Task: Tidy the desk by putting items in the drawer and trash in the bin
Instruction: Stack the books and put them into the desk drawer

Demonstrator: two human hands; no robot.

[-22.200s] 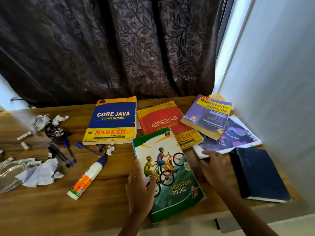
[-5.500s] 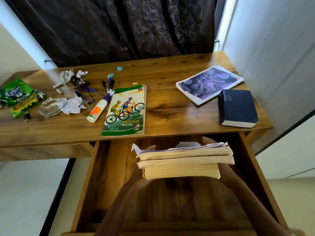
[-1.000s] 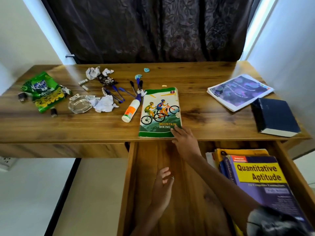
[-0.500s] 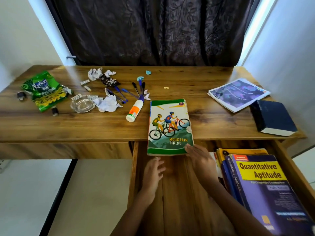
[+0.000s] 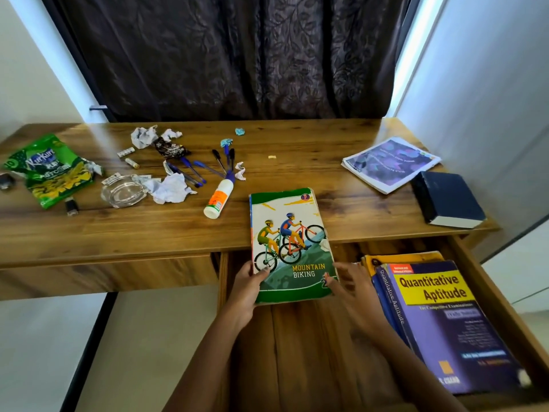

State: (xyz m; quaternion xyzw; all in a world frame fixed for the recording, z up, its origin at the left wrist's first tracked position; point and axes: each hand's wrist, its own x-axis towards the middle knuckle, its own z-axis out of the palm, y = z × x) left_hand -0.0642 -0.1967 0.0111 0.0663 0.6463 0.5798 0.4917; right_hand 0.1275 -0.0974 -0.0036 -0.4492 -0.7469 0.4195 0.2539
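From the head camera, your left hand [image 5: 244,288] grips the lower left corner of the green-bordered "Mountain Biking" book [image 5: 289,243], thumb on its cover. Your right hand [image 5: 353,289] has its fingers spread, with fingertips touching the book's lower right corner. The book lies half on the wooden tabletop [image 5: 166,233], half overhanging the open wooden drawer [image 5: 297,352] at lower centre. In the drawer's right side lies a stack topped by the purple and yellow "Quantitative Aptitude" book [image 5: 445,322]. At upper left sit a green snack packet [image 5: 52,171], crumpled white paper [image 5: 170,190], blue pens [image 5: 193,171] and a white glue bottle [image 5: 218,197]. At right lie a purple magazine [image 5: 389,163] and a dark blue hardcover book [image 5: 448,199].
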